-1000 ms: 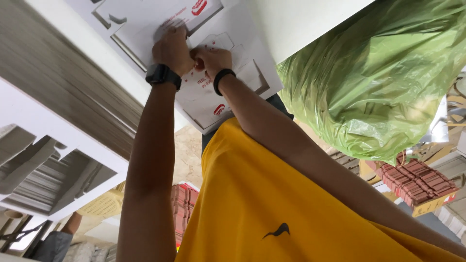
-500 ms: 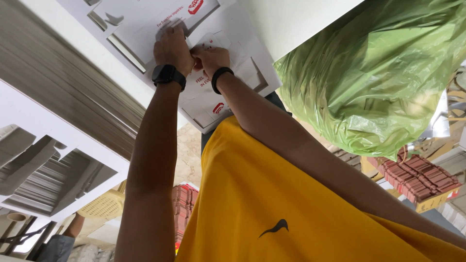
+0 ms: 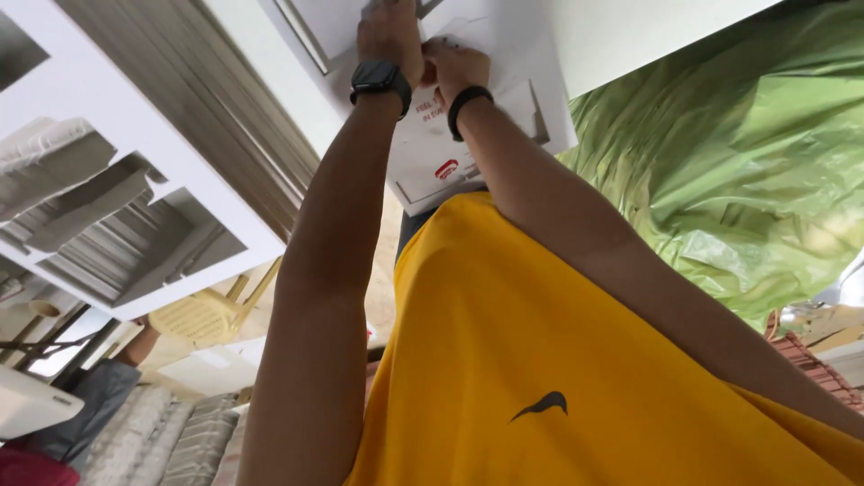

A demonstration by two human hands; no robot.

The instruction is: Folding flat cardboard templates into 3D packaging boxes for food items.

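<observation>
white cardboard sheet (image 3: 504, 135) now nearer frame top, left hand (image 3: 389, 31), right hand (image 3: 457, 65) both still clamped on it

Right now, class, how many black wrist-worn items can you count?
2. A black watch sits on the left wrist, and a thin black band on the right wrist. Others may be hidden.

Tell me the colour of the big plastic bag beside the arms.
Green, translucent and crinkled: the plastic bag shows in the head view.

Both hands (image 3: 423, 49) pressing flat white carton (image 3: 486, 135) (green bag (image 3: 720, 180) beside).
</observation>
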